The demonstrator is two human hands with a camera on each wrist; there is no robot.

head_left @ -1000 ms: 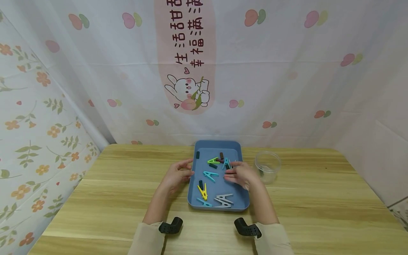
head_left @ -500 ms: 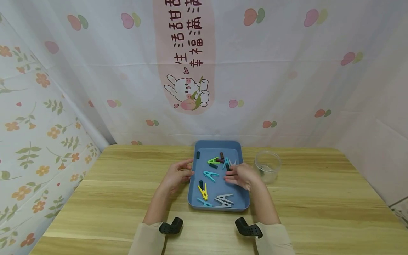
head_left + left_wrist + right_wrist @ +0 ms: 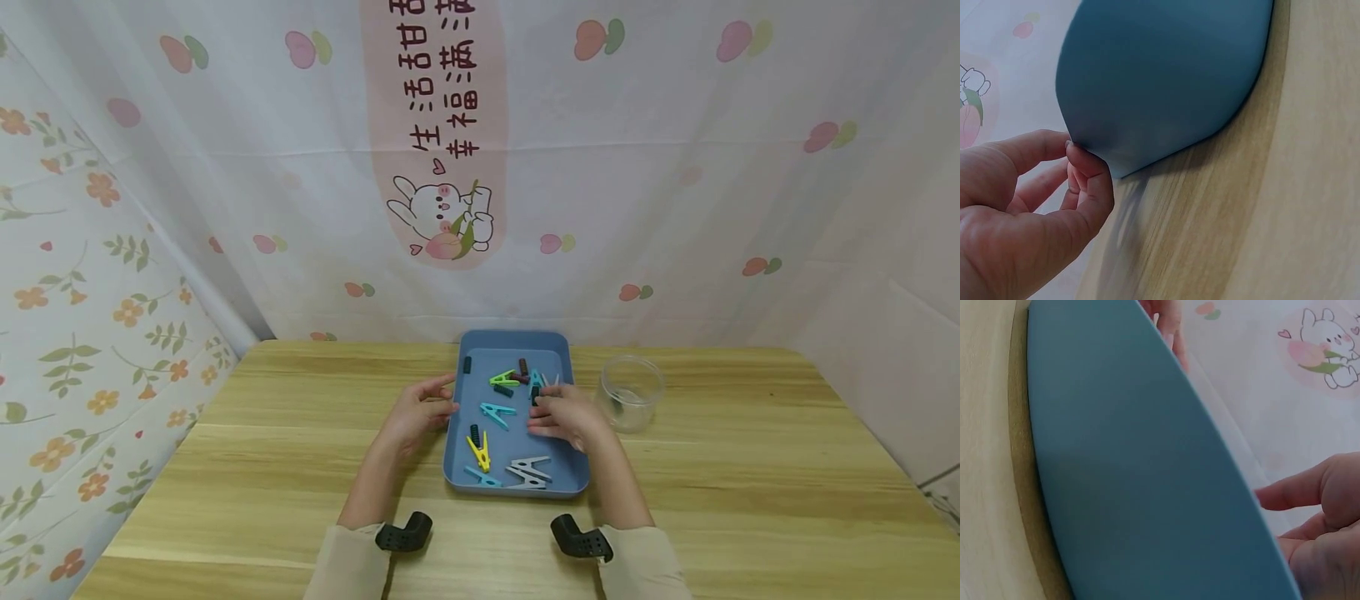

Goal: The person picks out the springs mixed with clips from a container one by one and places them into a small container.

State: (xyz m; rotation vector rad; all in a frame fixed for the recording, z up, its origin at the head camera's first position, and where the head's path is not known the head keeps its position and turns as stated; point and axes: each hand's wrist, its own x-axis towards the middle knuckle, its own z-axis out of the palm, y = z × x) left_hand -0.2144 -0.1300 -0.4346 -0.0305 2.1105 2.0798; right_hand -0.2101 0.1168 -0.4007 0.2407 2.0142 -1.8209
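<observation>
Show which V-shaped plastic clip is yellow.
The yellow V-shaped plastic clip, left of two gray plastic clips; all other visible clips are gray, light blue or lime green.

Homey nook: curtains [image 3: 675, 217], wood tbl [image 3: 750, 467]

On our left, wide room lies over the worktop [image 3: 285, 450] beyond the left hand [image 3: 412, 414]. Inward, the tray [image 3: 495, 342] stands in its way. Our right hand [image 3: 572, 415] reaches over the tray's opposite wall, with a clear tub [image 3: 632, 408] close beside it. Inside, we find a gap between the middle blue clip [image 3: 488, 409] and grey clips [image 3: 527, 472].
</observation>
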